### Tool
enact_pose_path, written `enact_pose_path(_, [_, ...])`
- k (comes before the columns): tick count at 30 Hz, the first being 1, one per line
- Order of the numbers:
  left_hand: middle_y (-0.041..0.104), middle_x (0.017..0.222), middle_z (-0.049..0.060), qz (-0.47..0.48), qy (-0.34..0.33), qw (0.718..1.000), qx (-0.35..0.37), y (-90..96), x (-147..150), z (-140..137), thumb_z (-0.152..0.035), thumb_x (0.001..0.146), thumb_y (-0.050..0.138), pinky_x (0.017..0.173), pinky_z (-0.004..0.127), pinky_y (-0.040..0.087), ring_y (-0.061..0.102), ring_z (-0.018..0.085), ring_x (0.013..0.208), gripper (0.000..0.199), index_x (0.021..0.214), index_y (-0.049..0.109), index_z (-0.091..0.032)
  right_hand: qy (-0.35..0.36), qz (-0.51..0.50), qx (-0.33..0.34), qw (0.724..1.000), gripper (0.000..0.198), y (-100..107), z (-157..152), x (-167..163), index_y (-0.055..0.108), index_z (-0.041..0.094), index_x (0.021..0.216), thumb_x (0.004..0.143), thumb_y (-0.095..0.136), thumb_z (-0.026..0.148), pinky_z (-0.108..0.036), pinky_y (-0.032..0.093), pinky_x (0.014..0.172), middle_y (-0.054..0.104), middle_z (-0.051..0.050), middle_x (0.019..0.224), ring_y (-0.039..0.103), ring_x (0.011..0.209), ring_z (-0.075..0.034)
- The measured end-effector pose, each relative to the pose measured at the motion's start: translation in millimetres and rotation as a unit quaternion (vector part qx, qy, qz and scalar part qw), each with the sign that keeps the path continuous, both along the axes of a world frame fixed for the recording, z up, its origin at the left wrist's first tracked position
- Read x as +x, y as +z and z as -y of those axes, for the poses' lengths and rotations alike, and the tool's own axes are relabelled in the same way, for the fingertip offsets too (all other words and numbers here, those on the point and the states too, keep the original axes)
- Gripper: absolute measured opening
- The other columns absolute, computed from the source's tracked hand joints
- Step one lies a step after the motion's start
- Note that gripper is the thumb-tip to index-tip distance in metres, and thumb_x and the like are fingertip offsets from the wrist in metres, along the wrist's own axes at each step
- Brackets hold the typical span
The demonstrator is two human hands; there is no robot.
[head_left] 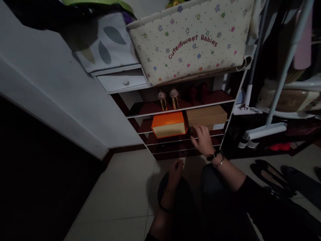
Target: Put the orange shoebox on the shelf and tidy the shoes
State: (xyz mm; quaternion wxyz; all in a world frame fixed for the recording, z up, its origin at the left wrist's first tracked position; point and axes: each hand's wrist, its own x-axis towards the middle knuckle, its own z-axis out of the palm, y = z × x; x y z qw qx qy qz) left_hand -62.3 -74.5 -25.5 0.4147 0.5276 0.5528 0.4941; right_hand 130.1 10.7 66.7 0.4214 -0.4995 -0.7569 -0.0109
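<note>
Right hand [203, 140], fingers spread and grasping nothing, touches the shelf edge just below the flat brown cardboard box [206, 115]; left hand [175, 171] loosely curled, empty.

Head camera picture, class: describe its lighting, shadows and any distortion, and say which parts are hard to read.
In the head view, lighting is dim and uneven: the star-print basket and orange box read clearly, while the lower left falls into near-black shadow. The right hand at the shelf is slightly soft, the left hand darker. Straight edges slant from wide-angle distortion.
</note>
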Motion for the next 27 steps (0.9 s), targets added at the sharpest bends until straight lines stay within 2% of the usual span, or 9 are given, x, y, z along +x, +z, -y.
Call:
enact_pose_path(2, [0.041,0.062,-0.004,-0.001,0.005,1.000,0.006,2.9,-5.2,2.1,-0.079,0.083,0.060,0.059,0.027,0.028,0.037,0.013,0.061,0.060,0.072,0.055,-0.020,-0.017,0.092,0.064,0.994,0.071,21.4,-27.3,2.5,0.040,0.013,0.161,0.096,0.065,0.030,-0.058,0.031,0.122,0.047,-0.023,0.153,0.042,0.139,-0.039])
enact_pose_path(4, [0.043,0.064,-0.004,-0.007,0.002,1.000,0.015,6.3,-10.1,6.1,-0.075,0.083,0.063,0.061,0.026,0.030,0.040,0.013,0.063,0.057,0.074,0.057,-0.019,-0.024,0.194,0.089,0.977,0.082,25.3,-49.5,7.4,0.033,0.022,0.166,0.093,0.070,0.026,-0.073,0.019,0.122,0.034,-0.024,0.164,0.033,0.149,-0.044])
enact_pose_path(7, [0.044,0.064,-0.004,-0.029,-0.007,0.999,0.022,10.3,-16.7,13.2,-0.070,0.085,0.063,0.062,0.027,0.031,0.041,0.014,0.064,0.052,0.077,0.060,-0.019,-0.026,0.306,0.106,0.946,0.078,4.8,-72.1,24.2,0.032,0.037,0.166,0.098,0.063,0.017,-0.085,0.014,0.114,0.022,-0.021,0.173,0.021,0.156,-0.046])
enact_pose_path(10, [0.050,0.065,-0.002,-0.056,-0.004,0.998,0.024,12.5,-22.3,15.8,-0.068,0.085,0.063,0.063,0.028,0.033,0.045,0.016,0.064,0.049,0.079,0.063,-0.019,-0.050,0.338,0.128,0.931,0.072,-20.2,-81.4,48.1,0.032,0.041,0.166,0.103,0.055,0.015,-0.084,0.017,0.114,0.021,-0.022,0.172,0.020,0.158,-0.044])
enact_pose_path(12, [0.051,0.064,-0.001,-0.071,-0.003,0.997,0.025,14.1,-26.0,15.3,-0.068,0.084,0.063,0.063,0.028,0.034,0.047,0.017,0.063,0.049,0.077,0.063,-0.020,-0.060,0.341,0.139,0.928,0.069,-27.7,-79.9,63.4,0.034,0.040,0.165,0.104,0.055,0.018,-0.084,0.020,0.112,0.025,-0.025,0.169,0.022,0.156,-0.045])
enact_pose_path(15, [0.056,0.066,0.000,-0.088,-0.007,0.995,0.041,17.2,-34.6,17.1,-0.065,0.087,0.062,0.065,0.029,0.036,0.050,0.018,0.065,0.046,0.078,0.064,-0.020,-0.045,0.334,0.157,0.928,0.070,-24.8,-65.8,84.7,0.037,0.043,0.163,0.101,0.063,0.023,-0.085,0.023,0.111,0.025,-0.024,0.167,0.026,0.153,-0.047])
enact_pose_path(19, [0.060,0.071,0.002,-0.101,0.017,0.993,0.054,15.6,-55.0,24.5,-0.061,0.088,0.060,0.068,0.030,0.040,0.054,0.019,0.069,0.042,0.076,0.062,-0.021,-0.021,0.320,0.196,0.927,0.073,-12.3,-25.6,109.7,0.037,0.051,0.161,0.100,0.067,0.024,-0.084,0.023,0.113,0.017,-0.019,0.169,0.031,0.151,-0.046])
enact_pose_path(23, [0.053,0.063,0.001,-0.129,0.058,0.990,0.024,1.4,-75.4,19.4,-0.067,0.082,0.060,0.065,0.031,0.038,0.050,0.020,0.065,0.048,0.066,0.054,-0.023,0.000,0.306,0.202,0.930,0.077,-5.0,28.6,120.9,0.034,0.055,0.161,0.098,0.072,0.031,-0.084,0.021,0.114,0.015,-0.015,0.170,0.036,0.148,-0.045])
enact_pose_path(27, [0.056,0.064,0.002,-0.143,0.071,0.987,0.014,-12.1,-81.1,0.1,-0.073,0.076,0.061,0.068,0.032,0.042,0.055,0.021,0.068,0.052,0.067,0.057,-0.022,0.009,0.294,0.179,0.939,0.086,-1.3,77.1,127.0,0.032,0.061,0.159,0.093,0.076,0.026,-0.085,0.018,0.116,0.019,-0.010,0.169,0.040,0.146,-0.043])
